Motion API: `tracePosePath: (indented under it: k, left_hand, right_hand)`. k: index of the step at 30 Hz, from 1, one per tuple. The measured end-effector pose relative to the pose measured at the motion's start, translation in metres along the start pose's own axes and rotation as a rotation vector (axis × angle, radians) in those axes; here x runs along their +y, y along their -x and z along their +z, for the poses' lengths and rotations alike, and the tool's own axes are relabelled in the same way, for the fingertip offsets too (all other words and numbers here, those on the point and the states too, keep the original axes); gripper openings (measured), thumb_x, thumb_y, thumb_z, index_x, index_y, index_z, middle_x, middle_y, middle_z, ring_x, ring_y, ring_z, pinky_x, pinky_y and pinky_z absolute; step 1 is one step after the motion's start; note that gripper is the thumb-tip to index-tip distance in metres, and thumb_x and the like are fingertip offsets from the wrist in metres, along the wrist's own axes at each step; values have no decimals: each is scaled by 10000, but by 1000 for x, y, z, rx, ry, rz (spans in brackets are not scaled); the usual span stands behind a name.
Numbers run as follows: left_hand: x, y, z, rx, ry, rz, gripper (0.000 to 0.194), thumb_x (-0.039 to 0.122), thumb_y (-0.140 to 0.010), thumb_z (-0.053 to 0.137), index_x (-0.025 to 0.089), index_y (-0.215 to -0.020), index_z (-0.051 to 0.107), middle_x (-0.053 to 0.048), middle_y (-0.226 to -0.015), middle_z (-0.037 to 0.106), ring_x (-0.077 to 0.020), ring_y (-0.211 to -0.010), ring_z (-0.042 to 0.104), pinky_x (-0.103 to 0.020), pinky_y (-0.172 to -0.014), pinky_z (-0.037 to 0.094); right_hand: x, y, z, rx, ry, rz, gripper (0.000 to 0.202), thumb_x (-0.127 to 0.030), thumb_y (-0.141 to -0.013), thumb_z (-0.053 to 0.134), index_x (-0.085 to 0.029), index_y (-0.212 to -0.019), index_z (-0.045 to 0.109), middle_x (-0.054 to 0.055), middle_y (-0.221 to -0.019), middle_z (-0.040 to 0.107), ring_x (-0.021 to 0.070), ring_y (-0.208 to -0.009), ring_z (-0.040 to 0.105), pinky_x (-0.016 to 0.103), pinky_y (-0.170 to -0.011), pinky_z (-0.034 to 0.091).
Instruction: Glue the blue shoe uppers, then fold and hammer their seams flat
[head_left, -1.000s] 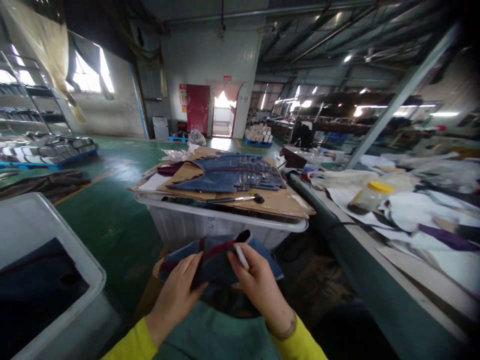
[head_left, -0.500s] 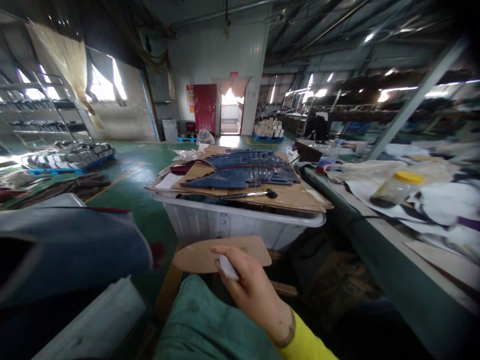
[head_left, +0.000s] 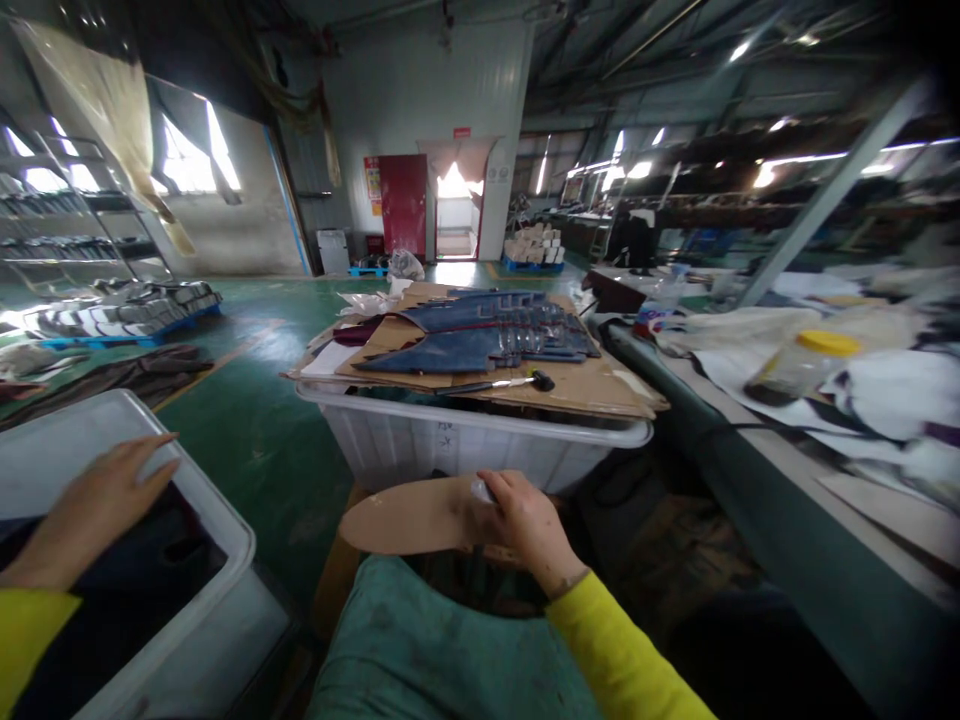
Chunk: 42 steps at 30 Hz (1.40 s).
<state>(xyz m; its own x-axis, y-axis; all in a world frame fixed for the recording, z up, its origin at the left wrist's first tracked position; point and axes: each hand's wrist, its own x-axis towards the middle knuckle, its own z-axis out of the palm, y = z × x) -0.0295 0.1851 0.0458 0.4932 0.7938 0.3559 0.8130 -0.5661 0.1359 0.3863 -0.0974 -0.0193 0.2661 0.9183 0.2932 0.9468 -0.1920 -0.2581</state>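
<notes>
In the head view, the blue piece that was held over the tan board (head_left: 405,517) a second ago has been carried away to the left, and the board's upper face is now bared. Dark blue material (head_left: 169,550) is seen inside the left bin (head_left: 241,540), below the far rim and near the right-hand wall; by judgement, the piece has been set down there. The left hand (head_left: 94,510) is held over that bin with its fingers stretched out, its grip apparently released. By the right hand (head_left: 532,530), a small whitish object (head_left: 481,490) is grasped at the right end of the board.

Most of the whitish object is covered by the fingers, so its kind cannot be told. Whether the dark blue material is touched by the left hand is unclear. The left bin is cut off by the picture's left and bottom edges, and its depth is lost in shadow. The board's right end is partly masked by the right hand, and its support is hard to make out in the dark.
</notes>
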Motion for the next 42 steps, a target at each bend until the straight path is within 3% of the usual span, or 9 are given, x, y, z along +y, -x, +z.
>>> tracePosePath:
  k: [3, 6, 12, 17, 22, 27, 32, 38, 42]
  left_hand:
    - [58, -56, 55, -32, -27, 184, 488, 459, -849, 375, 176, -1220, 520, -94, -1245, 584, -244, -1160, 531, -393, -1028, 401]
    - [153, -113, 104, -83, 9, 354, 479, 377, -881, 391, 132, -1284, 479, -115, -1307, 535, -233, -1225, 479, -364, -1062, 356]
    - [308, -194, 157, -117, 43, 443, 501, 276, -838, 539, 169, -1319, 450, -119, -1316, 519, -255, -1189, 489, -382, -978, 398]
    - [354, -235, 198, -74, 92, 394, 552, 247, -808, 589, 161, -1331, 436, -148, -1425, 405, -291, -1303, 361, -435, -1025, 316]
    - [354, -262, 207, -105, 133, 297, 243, 304, -880, 481, 185, -1017, 642, -126, -1034, 676, -257, -1016, 606, -357, -860, 422]
    - [323, -278, 161, -2, 154, 154, 399, 426, -934, 329, 182, -939, 645, -121, -914, 692, -239, -884, 640, -297, -736, 434]
    - [275, -269, 77, 276, 264, 93, 420, 416, -935, 326, 143, -956, 644, -106, -923, 680, -213, -857, 616, -272, -736, 423]
    - [244, -213, -52, 542, 273, 278, 384, 425, -918, 397, 132, -942, 643, -44, -796, 628, -161, -746, 554, -265, -736, 419]
    - [247, -166, -125, 641, 253, 352, 301, 408, -890, 439, 181, -849, 633, -2, -715, 552, -144, -710, 525, -262, -725, 426]
  right_hand:
    - [24, -4, 15, -1, 133, 57, 359, -85, -815, 496, -181, -1149, 585, 80, -963, 645, 218, -909, 573, 310, -795, 423]
    - [34, -11, 28, -23, 173, 60, 336, -82, -817, 493, -186, -1119, 596, 67, -916, 631, 224, -868, 559, 319, -761, 408]
    - [38, -16, 36, 7, 68, 89, 340, -66, -810, 492, -210, -1097, 603, 44, -932, 631, 214, -893, 543, 312, -798, 393]
    - [44, -14, 39, 15, -33, 116, 368, -55, -798, 501, -221, -1112, 601, 38, -956, 634, 209, -909, 538, 313, -822, 398]
    - [46, -15, 40, 19, -84, 120, 377, -47, -788, 502, -228, -1103, 603, 31, -948, 636, 205, -906, 541, 313, -820, 407]
    - [45, -18, 38, 25, -100, 127, 335, -63, -798, 505, -215, -1076, 611, 37, -945, 636, 205, -903, 543, 311, -822, 409]
    - [41, -17, 35, 40, -78, 113, 283, -82, -806, 508, -210, -1032, 620, 40, -931, 635, 205, -907, 549, 304, -817, 411]
    - [42, -16, 39, 83, -116, 105, 290, -112, -800, 503, -196, -1047, 632, 62, -913, 645, 209, -888, 578, 317, -808, 431]
    - [43, -41, 27, 288, -589, 234, 331, -347, -825, 529, -172, -1091, 618, 99, -1011, 653, 225, -920, 593, 353, -815, 455]
